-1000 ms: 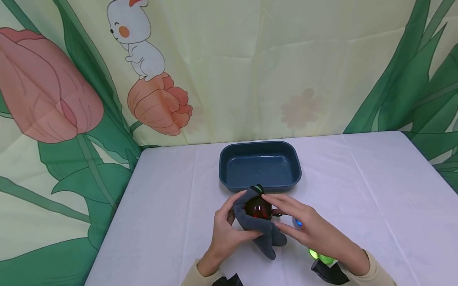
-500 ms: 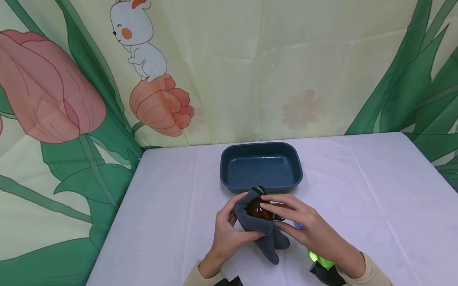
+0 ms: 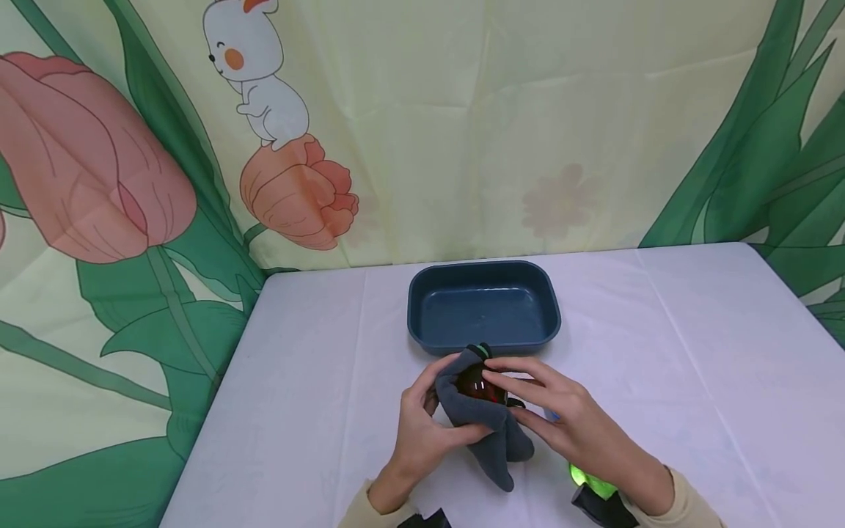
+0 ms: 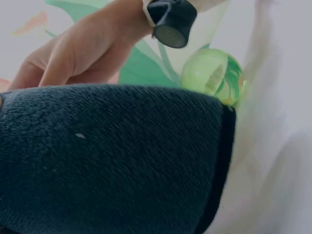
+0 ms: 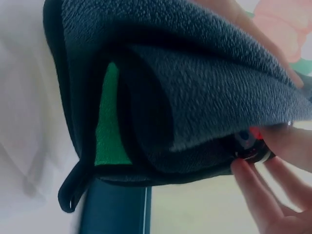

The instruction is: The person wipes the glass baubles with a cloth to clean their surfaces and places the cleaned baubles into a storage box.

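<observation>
My left hand point(image 3: 425, 433) holds a dark grey-blue cloth point(image 3: 472, 411) wrapped partly round a glossy, see-through red ball point(image 3: 474, 381). My right hand point(image 3: 568, 411) reaches in from the right, its fingers and thumb on the ball's right side. Close up in the right wrist view, the cloth point(image 5: 204, 87) folds over, showing black edging, a loop and a green patch; fingers pinch the mostly hidden red ball point(image 5: 246, 139). The cloth point(image 4: 112, 156) hides much of the left wrist view, with the right hand point(image 4: 83, 53) behind it.
Beyond the hands stands a dark blue rectangular tub point(image 3: 482, 315) on the white-covered table point(image 3: 297, 411). A green see-through ball point(image 3: 587, 477) lies below the right forearm, and a blue thing point(image 3: 553, 415) shows partly behind the right hand. A printed curtain point(image 3: 422, 147) hangs behind.
The right hand's fingers have shifted slightly over the red ball, and the cloth's hanging corner has moved a little right and down. The left hand keeps its hold.
</observation>
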Demonstrator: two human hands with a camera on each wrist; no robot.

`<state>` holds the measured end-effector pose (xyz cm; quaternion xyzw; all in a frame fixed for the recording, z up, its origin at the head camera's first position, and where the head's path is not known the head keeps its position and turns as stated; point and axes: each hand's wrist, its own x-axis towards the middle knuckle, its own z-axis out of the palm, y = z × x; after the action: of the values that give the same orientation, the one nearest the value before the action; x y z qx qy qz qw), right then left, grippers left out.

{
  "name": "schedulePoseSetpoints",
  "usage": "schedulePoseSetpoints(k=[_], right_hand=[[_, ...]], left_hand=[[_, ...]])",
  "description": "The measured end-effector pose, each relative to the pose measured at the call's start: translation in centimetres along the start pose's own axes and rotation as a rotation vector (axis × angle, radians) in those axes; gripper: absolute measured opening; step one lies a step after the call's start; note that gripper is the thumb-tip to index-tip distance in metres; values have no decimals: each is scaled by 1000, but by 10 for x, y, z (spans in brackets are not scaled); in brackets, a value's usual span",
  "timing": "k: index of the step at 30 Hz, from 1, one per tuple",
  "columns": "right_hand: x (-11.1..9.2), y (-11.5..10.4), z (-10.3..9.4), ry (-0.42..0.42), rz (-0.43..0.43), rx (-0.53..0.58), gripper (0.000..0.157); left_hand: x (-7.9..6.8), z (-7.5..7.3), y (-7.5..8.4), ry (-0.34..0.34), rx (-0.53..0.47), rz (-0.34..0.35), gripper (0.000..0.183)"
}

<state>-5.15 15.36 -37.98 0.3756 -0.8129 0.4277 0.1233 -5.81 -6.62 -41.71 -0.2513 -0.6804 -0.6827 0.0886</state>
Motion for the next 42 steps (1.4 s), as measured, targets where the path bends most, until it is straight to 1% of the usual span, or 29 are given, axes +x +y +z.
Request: schedulePoseSetpoints(k=[2, 4, 5, 9, 12, 14, 18, 27, 38, 42], right_hand=[[0, -1, 0, 8, 20, 17, 55], [1, -2, 0, 7, 61, 74, 66], [1, -2, 0, 4, 89, 109, 69], [1, -1, -4, -31, 217, 286, 55], [1, 1, -4, -63, 283, 360, 50], [1, 2, -3, -75, 292, 369, 48], [1, 3, -2, -82, 295, 348, 48], [1, 0, -5, -85, 294, 330, 48], [1, 3, -5, -86, 304, 332, 49], [1, 2, -6, -83, 318, 362, 49]], left_hand=[[0, 0, 0, 1, 12, 2, 74], [0, 1, 0, 1, 25, 7, 75], [0, 1, 0, 0, 31, 11, 75], [0, 3, 0, -20, 47, 32, 77], [0, 2, 0, -20, 67, 48, 78], [-1, 1, -1, -15, 83, 56, 79], [-2, 0, -1, -16, 104, 64, 79], [-2, 2, -1, -23, 105, 56, 79], [-1, 2, -1, -24, 122, 48, 79], [-1, 2, -2, -28, 114, 48, 80]])
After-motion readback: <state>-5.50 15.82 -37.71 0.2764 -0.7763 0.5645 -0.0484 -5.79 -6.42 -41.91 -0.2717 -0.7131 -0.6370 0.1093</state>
